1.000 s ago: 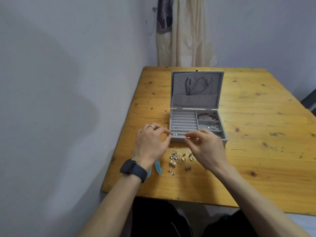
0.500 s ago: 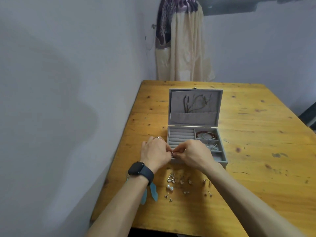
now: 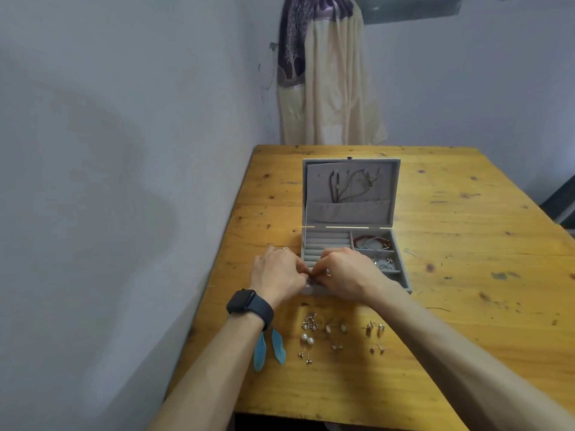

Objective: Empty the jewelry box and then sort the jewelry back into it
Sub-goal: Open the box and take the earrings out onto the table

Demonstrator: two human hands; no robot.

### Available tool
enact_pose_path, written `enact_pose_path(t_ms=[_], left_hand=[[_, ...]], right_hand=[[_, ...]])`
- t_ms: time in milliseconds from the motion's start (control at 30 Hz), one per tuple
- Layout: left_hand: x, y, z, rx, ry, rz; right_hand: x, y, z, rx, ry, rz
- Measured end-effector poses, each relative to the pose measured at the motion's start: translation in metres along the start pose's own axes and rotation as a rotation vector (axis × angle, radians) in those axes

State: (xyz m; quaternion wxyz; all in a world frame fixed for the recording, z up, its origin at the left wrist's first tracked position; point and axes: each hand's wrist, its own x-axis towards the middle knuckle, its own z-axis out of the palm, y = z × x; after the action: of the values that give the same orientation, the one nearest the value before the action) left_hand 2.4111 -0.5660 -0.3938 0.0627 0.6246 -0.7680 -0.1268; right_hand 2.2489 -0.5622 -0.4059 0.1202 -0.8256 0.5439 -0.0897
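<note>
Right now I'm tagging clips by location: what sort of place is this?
Probably a room in a home: a worn yellow wooden table, a cream and purple cloth hanging in the corner, an open grey jewelry box.

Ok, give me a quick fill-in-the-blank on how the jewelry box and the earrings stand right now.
1. The jewelry box has its lid ____.
2. The dark watch sits on the person's ____ wrist.
3. The two feather earrings are ____ in colour.
4. The pearl earrings lie outside the box, on the ____.

Missing words, in order: open; left; blue; table.
</note>
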Motion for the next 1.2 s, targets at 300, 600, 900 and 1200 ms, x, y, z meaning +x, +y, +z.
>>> enact_pose_path(t_ms=[300,600,900,1200], left_hand=[[0.001,-0.001,-0.002,0.031,-0.014,0.015],[0.007,0.006,-0.008,0.2,0.036,0.091],[0.005,0.027,0.005,0.496,0.099,0.179],[0.014,0.024,-0.002,0.213,-0.099,-0.077]], right_hand=[[0.009,0.003,-0.009,0.025,-0.111,0.039],[-0.032,0.012,0.0,0.295,0.194,0.168],[-0.143,0.001,0.04,0.524,0.491,0.287],[-0.178,-0.007,0.077,0.515,0.514,0.292]])
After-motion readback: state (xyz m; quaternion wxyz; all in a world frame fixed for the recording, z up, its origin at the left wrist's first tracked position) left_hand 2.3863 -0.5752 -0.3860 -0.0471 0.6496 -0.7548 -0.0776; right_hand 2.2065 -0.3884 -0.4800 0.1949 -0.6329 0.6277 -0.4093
